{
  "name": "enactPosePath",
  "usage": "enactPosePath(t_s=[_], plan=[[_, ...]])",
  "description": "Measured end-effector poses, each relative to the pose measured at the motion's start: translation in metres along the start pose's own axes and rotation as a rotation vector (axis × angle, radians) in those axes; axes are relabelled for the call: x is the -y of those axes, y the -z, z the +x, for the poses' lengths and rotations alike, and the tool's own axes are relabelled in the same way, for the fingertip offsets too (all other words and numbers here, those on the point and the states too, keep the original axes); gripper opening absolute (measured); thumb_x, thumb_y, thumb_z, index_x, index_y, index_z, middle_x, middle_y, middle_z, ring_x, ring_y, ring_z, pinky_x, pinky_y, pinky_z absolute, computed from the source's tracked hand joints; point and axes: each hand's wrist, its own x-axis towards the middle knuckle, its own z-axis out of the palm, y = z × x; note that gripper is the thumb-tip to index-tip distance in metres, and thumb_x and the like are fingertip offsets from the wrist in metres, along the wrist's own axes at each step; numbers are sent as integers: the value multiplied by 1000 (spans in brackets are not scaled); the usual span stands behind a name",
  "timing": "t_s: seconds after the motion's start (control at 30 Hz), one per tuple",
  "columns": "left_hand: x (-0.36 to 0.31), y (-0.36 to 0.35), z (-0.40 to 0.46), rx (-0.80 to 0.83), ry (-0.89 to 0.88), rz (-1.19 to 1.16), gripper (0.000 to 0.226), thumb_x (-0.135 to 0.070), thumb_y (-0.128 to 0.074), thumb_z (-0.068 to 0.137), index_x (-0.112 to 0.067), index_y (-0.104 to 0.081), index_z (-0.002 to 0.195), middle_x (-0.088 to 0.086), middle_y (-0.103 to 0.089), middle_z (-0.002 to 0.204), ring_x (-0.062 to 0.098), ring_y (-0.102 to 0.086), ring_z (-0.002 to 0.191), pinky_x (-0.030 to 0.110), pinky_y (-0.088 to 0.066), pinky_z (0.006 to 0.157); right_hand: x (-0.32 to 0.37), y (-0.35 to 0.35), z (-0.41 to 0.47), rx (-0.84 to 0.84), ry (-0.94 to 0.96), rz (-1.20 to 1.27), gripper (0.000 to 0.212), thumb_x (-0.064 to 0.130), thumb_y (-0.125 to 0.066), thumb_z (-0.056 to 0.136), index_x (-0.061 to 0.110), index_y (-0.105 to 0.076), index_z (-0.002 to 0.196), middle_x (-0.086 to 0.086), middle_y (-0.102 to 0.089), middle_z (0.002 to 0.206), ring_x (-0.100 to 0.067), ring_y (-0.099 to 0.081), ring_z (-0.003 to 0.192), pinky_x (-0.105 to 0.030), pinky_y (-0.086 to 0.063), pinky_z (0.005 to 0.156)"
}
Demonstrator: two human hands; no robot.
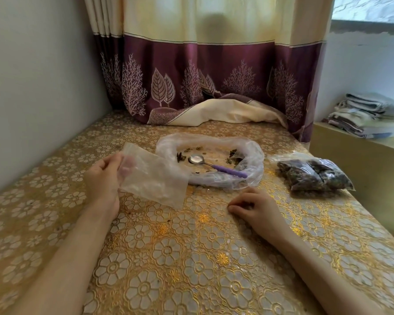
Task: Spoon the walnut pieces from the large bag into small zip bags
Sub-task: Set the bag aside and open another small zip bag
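**Few walnut bits left to scoop**

Few walnut pieces (233, 158) sit in the large bag (253, 155), which lies flat and rolled open on the table (191, 258). Open the mouth of the small zip bag (152, 176) wide before you pick up the purple-handled spoon (216, 165). Your left hand (105, 178) pinches that empty bag by one edge. Your right hand (257, 208) rests on the table, fingers loosely curled, and seems to hold nothing. Filled zip bags (314, 175) lie at the right.

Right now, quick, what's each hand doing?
Left hand: pinches an empty small zip bag, raised off the table.
Right hand: holds nothing, fingers loosely curled on the tablecloth.
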Motion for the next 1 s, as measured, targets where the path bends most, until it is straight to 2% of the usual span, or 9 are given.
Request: enactPosePath(t_s=[0.17, 0.27, 0.37, 0.47, 0.53, 0.67, 0.8, 0.9, 1.0], plan=[[-8, -3, -7, 153, 73, -84, 21, -22, -53, 92, -12, -66, 79, 0, -71, 85, 13, -70, 79, 26, -56, 62, -2, -6, -1, -67, 157, -152, 2, 14, -73, 78, 12, -72, 78, 8, -57, 83, -11, -49, 82, -15, -36, 74], [-11, -6, -13, 342, 147, -136, 13, -10, -55, 88, -5, -67, 89, 10, -71, 97, 20, -70, 88, 25, -56, 66, -5, -5, 0, -19, 303, -343, 6, 18, -66, 85, 12, -67, 85, 5, -56, 89, -10, -46, 85, -23, -42, 79], [-15, -13, -25, 479, 156, -160, 18, -3, -58, 79, -2, -65, 96, 13, -71, 97, 24, -69, 91, 24, -56, 69, -7, -6, 8, 44, 291, -438, 12, 23, -55, 93, 13, -63, 95, 4, -55, 97, -10, -48, 89, -22, -41, 82], [-16, -22, -41, 582, 64, -35, 17, -9, -50, 89, -5, -65, 96, 10, -72, 98, 20, -69, 92, 21, -55, 71, 12, -8, 20, -67, 147, -86, 9, 14, -54, 93, 14, -57, 84, 17, -52, 79, -7, -47, 63, -18, -40, 60], [-16, -26, -50, 588, -107, 151, 20, -11, -46, 93, -10, -65, 99, 3, -72, 98, 13, -69, 91, 19, -55, 71, 34, -8, 32, -198, 54, 212, 17, 13, -52, 94, 13, -59, 78, 15, -54, 65, -12, -46, 51, -21, -39, 49], [-19, -28, -65, 580, -540, 420, 20, -13, -54, 90, -26, -64, 102, -12, -69, 95, -2, -64, 87, 11, -50, 67, 80, -16, 42, -39, 23, 672, 18, 23, -54, 92, 10, -66, 87, -3, -68, 73, -12, -65, 64, -19, -50, 56], [-19, -32, -72, 656, -589, 401, 29, -8, -60, 87, -34, -62, 99, -20, -69, 88, -4, -65, 87, 7, -48, 69, 93, -31, 41, 36, 14, 813, 24, 22, -61, 88, 4, -67, 102, -10, -72, 89, -19, -70, 80, -21, -55, 63], [-15, -34, -72, 667, -534, 411, 27, -8, -61, 86, -28, -61, 104, -15, -70, 96, -4, -64, 94, 14, -51, 79, 87, -31, 41, -10, 22, 838, 14, 13, -60, 89, 3, -68, 95, -12, -71, 84, -16, -69, 73, -19, -53, 61], [-13, -33, -72, 629, -574, 445, 35, -12, -63, 86, -30, -54, 115, -18, -70, 98, -7, -62, 93, 8, -47, 78, 81, -33, 38, -20, 83, 799, 11, 7, -58, 90, 3, -68, 89, -10, -70, 78, -14, -67, 67, -20, -51, 58]])
